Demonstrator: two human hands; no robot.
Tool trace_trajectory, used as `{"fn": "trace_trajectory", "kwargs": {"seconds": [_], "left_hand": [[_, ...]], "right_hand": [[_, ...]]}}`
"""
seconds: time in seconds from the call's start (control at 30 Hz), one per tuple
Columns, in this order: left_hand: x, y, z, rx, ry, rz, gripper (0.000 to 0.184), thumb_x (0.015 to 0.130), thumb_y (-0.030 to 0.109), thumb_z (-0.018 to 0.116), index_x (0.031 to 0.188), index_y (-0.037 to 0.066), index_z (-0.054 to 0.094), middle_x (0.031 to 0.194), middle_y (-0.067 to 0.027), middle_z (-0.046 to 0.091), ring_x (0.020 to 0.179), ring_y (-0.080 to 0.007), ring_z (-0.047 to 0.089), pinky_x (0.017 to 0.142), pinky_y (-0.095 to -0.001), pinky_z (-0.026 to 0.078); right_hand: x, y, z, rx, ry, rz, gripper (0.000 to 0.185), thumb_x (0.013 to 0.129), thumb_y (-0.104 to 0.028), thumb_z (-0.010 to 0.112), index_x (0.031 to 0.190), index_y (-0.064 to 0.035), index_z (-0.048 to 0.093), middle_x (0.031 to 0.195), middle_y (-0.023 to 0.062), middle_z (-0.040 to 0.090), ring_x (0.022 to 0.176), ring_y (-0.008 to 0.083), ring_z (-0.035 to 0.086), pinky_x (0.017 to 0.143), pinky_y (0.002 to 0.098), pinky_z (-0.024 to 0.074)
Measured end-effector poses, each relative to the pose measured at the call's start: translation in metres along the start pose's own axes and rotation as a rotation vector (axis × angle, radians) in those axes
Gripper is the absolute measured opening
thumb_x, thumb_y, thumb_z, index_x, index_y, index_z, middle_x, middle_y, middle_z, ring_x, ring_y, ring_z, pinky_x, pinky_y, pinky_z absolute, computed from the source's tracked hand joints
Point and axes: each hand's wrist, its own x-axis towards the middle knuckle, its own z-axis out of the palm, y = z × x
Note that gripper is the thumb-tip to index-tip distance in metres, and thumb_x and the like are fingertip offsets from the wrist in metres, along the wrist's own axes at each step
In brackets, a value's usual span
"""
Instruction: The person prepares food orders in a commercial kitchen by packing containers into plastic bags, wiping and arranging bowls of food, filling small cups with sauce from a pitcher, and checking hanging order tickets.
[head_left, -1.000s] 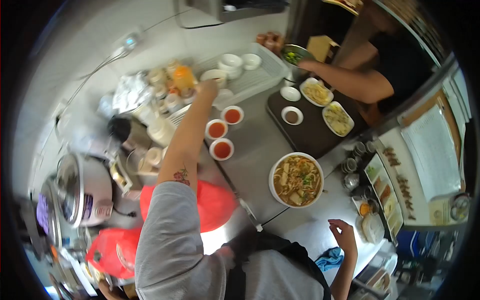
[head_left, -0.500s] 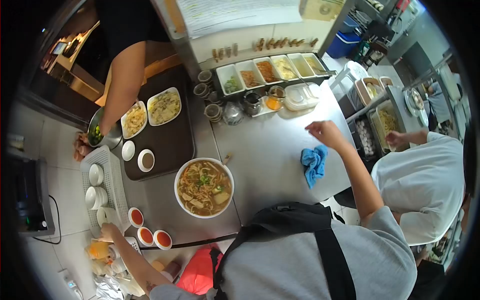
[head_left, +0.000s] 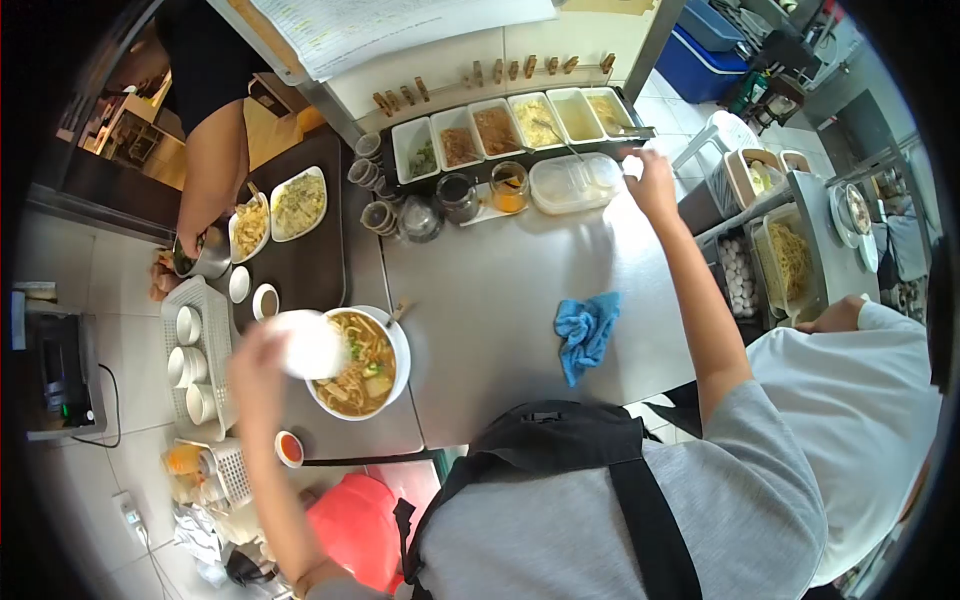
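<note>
1. Presently, in the head view, the left hand (head_left: pixel 262 350) is closed on the edge of a white bowl (head_left: pixel 315 346); both are blurred, so the exact finger placement is unclear.
2. Seen from above, that white bowl overlaps the left rim of the noodle bowl (head_left: pixel 403 355). Whether the two touch, I cannot tell.
3. The noodle bowl sits on the steel counter (head_left: pixel 480 350), just to the right of the left hand, which is clearly the nearer of the two.
4. The right hand (head_left: pixel 652 185) is well apart, out at the counter's far right, fingers bent and partly open. It is just beside the lidded clear container (head_left: pixel 565 187); no grip on anything can be made out.
5. The topping tubs (head_left: pixel 403 135) form a long row across the far side, its right end nearest the right hand.
6. The blue cloth (head_left: pixel 585 330) lies crumpled between the noodle bowl and the right forearm, apart from both.
</note>
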Motion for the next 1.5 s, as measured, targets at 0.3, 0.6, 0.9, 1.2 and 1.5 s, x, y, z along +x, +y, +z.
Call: {"fn": "trace_trajectory", "kwargs": {"seconds": [0.3, 0.6, 0.9, 1.2, 1.5], "left_hand": [[0.023, 0.072, 0.24, 0.563, -0.592, 0.235, 0.018, 0.079, 0.023, 0.066, 0.094, 0.015, 0.071, 0.087, -0.0128, 0.068, 0.083, -0.0314, 0.064, 0.075, -0.0408, 0.049], [0.05, 0.238, 0.365, 0.189, -0.227, 0.391, 0.036, 0.083, 0.03, 0.062, 0.103, -0.001, 0.059, 0.096, -0.0211, 0.061, 0.087, -0.036, 0.06, 0.077, -0.0421, 0.05], [0.096, 0.326, 0.453, 0.846, -0.219, -0.031, 0.095, 0.065, 0.071, 0.062, 0.121, -0.004, 0.044, 0.099, -0.0242, 0.056, 0.09, -0.0393, 0.06, 0.051, -0.0485, 0.054], [0.109, 0.33, 0.482, 0.902, -0.154, 0.0, 0.064, 0.08, 0.052, 0.052, 0.102, -0.008, 0.052, 0.088, -0.0286, 0.064, 0.076, -0.0435, 0.065, 0.053, -0.0512, 0.054], [0.11, 0.306, 0.444, 0.288, -0.213, 0.08, 0.061, 0.076, 0.045, 0.063, 0.103, -0.008, 0.052, 0.091, -0.0224, 0.065, 0.088, -0.0322, 0.066, 0.065, -0.0437, 0.055]], "right_hand": [[0.113, 0.036, -0.019, -0.257, -0.54, 0.191, 0.034, 0.074, -0.03, 0.065, 0.099, -0.0074, 0.067, 0.096, 0.0145, 0.066, 0.096, 0.03, 0.062, 0.077, 0.0404, 0.0499], [0.154, 0.023, -0.077, -0.354, -0.787, -0.077, 0.033, 0.073, -0.033, 0.07, 0.088, -0.0037, 0.072, 0.08, 0.0171, 0.068, 0.07, 0.0288, 0.064, 0.067, 0.0382, 0.0508], [0.057, 0.061, -0.051, 0.066, -0.219, 0.146, 0.034, 0.08, -0.031, 0.068, 0.108, -0.0121, 0.068, 0.081, 0.0157, 0.067, 0.078, 0.0284, 0.065, 0.07, 0.0369, 0.0502], [-0.034, 0.087, -0.085, 0.365, 0.011, 0.345, 0.033, 0.082, -0.031, 0.068, 0.108, -0.0091, 0.068, 0.055, 0.0077, 0.053, 0.051, 0.01, 0.045, 0.051, 0.0273, 0.0383], [-0.06, 0.094, -0.084, 0.306, -0.136, 0.435, 0.031, 0.084, -0.031, 0.067, 0.107, -0.0115, 0.069, 0.048, 0.0017, 0.039, 0.048, 0.0076, 0.035, 0.046, 0.0273, 0.0312]]}}
